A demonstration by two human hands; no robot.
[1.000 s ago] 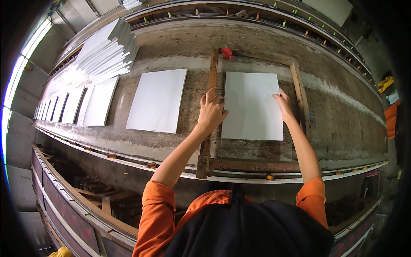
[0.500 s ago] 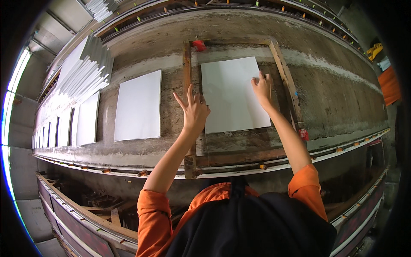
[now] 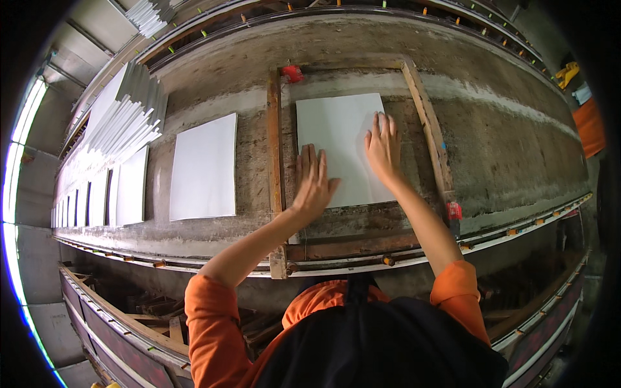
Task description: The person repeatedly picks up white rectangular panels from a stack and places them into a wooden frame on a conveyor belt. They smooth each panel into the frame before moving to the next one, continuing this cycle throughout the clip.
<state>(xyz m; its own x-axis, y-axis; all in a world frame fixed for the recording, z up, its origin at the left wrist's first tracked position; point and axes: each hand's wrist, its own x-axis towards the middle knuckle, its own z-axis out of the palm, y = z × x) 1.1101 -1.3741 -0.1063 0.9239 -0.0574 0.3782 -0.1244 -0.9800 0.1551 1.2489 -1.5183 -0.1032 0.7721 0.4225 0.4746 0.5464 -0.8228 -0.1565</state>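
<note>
A white rectangular sheet (image 3: 336,126) lies on the long, stained table within a wooden frame (image 3: 275,149). My left hand (image 3: 313,189) rests flat at the sheet's lower left edge, its fingers stretched out and the thumb apart over the white surface. Along the right edge of the same sheet, my right hand (image 3: 384,150) lies with fingers extended, palm down. Neither hand grips anything. Red patches (image 3: 292,74) mark the frame at its far left and near right corners.
Left of the frame lies another white sheet (image 3: 204,167), with several more in a row beyond it. A fanned stack of white sheets (image 3: 132,107) sits at the far left. A rail with orange pegs (image 3: 388,260) runs along the near edge. Someone's orange sleeve (image 3: 590,127) shows at far right.
Both hands have come down flat onto the sheet's sides; the left moved nearer and its fingers straightened, the right shifted left. The view has shifted slightly.
</note>
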